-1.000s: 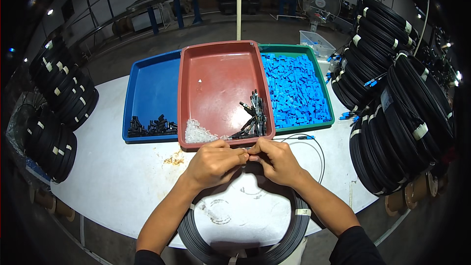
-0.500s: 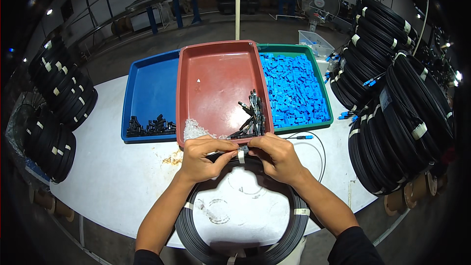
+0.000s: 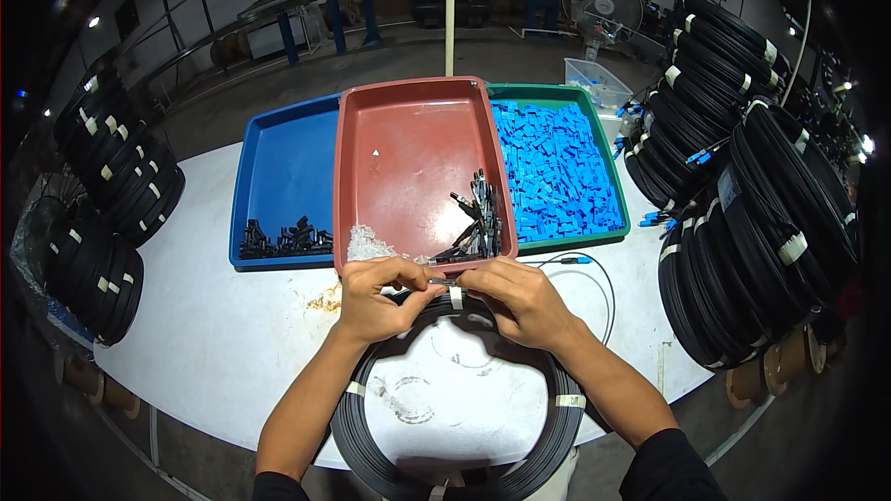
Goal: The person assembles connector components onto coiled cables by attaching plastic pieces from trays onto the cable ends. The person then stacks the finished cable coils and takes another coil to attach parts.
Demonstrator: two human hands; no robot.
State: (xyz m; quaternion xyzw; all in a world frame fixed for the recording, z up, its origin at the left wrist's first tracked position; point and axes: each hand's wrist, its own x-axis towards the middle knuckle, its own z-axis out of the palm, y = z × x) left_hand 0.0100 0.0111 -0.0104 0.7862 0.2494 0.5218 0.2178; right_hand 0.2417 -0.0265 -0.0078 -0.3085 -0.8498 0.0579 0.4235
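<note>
A coil of black cable, bound with white tape bands, lies at the table's front edge. Over its far side my left hand pinches one end of a small dark connector piece. My right hand has its fingers closed at the other end of that piece, close to the left fingertips. Fingers cover much of the piece, so its exact form is hidden. To the right of my right hand, a thin cable loops over the table, with a blue-tipped connector on it.
A red tray holds clear sleeves and black connector parts. The blue tray on its left has black pieces; the green tray on its right is heaped with blue housings. Cable coils are stacked left and right.
My right hand has shifted slightly left, bringing its fingertips closer to those of my left hand. The dark piece between them has moved a little left too. The trays have not moved.
</note>
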